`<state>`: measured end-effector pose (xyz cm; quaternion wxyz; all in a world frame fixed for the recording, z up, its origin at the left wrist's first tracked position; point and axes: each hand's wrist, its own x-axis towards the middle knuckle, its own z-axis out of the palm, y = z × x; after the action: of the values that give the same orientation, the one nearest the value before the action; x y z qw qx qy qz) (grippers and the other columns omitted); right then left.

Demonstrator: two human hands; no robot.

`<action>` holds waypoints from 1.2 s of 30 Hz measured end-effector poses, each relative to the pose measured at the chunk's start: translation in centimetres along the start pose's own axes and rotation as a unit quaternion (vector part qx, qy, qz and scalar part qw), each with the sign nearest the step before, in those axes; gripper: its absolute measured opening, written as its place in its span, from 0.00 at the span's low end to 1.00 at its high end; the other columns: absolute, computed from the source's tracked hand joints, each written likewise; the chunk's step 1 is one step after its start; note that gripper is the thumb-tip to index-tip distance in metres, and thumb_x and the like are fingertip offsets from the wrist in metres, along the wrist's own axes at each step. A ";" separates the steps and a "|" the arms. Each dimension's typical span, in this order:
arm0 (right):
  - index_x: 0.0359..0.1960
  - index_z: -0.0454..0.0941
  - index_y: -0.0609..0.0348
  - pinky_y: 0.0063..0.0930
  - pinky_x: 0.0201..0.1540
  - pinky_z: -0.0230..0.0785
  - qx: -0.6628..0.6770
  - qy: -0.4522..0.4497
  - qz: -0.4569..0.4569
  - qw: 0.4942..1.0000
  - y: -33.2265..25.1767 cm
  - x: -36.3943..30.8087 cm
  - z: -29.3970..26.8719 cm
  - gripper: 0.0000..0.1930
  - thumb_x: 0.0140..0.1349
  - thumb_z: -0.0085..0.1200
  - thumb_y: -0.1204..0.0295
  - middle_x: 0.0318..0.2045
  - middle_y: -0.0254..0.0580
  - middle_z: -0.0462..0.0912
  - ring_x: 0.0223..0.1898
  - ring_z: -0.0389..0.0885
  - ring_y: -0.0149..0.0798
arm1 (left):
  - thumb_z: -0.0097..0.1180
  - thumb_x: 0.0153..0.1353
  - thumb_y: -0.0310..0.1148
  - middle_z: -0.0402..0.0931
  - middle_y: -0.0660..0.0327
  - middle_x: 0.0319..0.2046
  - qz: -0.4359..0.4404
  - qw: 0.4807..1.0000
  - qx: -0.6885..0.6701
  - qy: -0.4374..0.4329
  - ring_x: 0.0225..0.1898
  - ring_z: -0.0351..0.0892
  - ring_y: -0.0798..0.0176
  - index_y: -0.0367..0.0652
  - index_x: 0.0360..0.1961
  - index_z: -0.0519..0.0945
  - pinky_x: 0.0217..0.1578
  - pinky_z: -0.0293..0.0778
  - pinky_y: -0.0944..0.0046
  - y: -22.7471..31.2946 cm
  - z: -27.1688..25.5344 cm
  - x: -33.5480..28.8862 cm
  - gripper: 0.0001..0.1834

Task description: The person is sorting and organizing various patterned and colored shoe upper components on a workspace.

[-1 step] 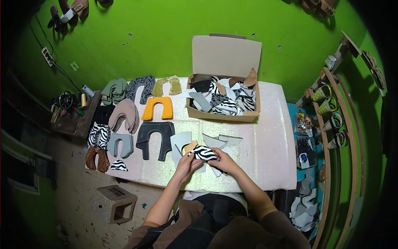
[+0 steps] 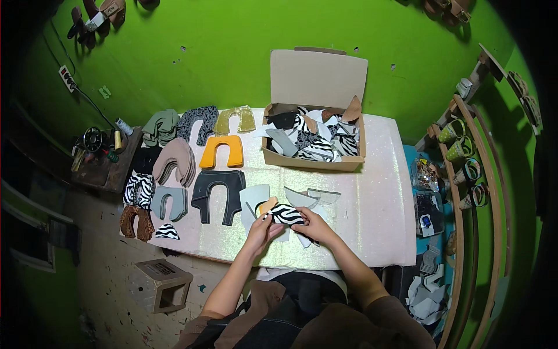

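Between my hands, just above the near part of the table, is a zebra-print cut piece [image 2: 287, 214] of sheet material. My left hand [image 2: 264, 232] pinches its left end and my right hand [image 2: 317, 225] grips its right end, fingers partly beneath it. Under and beyond it lie pale grey scraps [image 2: 254, 196], with a small orange piece [image 2: 267, 205] by my left fingertips. Curved grey offcuts [image 2: 322, 196] rest beyond my right hand. A smaller zebra-print piece [image 2: 167, 231] lies apart at the table's near left edge.
U-shaped cut pieces stand in stacks at left, including orange [image 2: 221, 152], black [image 2: 200, 199] and mauve [image 2: 174, 158] ones. An open cardboard box [image 2: 314, 166] of mixed scraps sits at the back. A wooden rack [image 2: 459, 232] with sandals is at right, a stool [image 2: 160, 285] at lower left.
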<state>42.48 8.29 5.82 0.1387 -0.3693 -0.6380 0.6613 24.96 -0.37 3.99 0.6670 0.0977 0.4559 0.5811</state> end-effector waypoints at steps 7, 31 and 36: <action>0.50 0.67 0.66 0.18 0.38 0.66 0.144 0.017 -0.015 0.989 2.1 1.3 1.7 0.20 0.58 0.55 0.70 0.35 0.37 0.77 0.35 0.73 0.25 | 0.37 0.68 0.33 0.73 0.53 0.43 0.015 1.000 -0.019 0.020 0.43 0.77 0.60 0.37 0.51 0.65 0.47 0.74 0.62 0.4 -1.0 -0.9 0.15; 0.47 0.68 0.58 0.20 0.31 0.62 -0.072 0.053 -0.073 0.993 -3.6 11.2 26.2 0.15 0.57 0.53 0.75 0.22 0.33 0.68 0.26 0.67 0.26 | 0.55 0.58 0.33 0.77 0.63 0.23 0.166 0.859 0.435 0.214 0.25 0.74 0.75 0.35 0.35 0.77 0.29 0.69 0.73 13.2 -24.3 -10.7 0.10; 0.44 0.70 0.58 0.25 0.29 0.64 -0.135 0.027 -0.044 0.989 -4.5 13.0 32.2 0.13 0.56 0.53 0.74 0.21 0.39 0.71 0.23 0.70 0.34 | 0.56 0.55 0.35 0.76 0.56 0.24 0.194 0.745 0.574 0.279 0.26 0.77 0.59 0.39 0.33 0.77 0.29 0.71 0.63 14.8 -29.1 -13.5 0.10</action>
<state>10.81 -6.46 3.22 0.1332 -0.3740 -0.7333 0.5520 -4.94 -19.13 4.01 0.2010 0.3817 0.8404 0.3281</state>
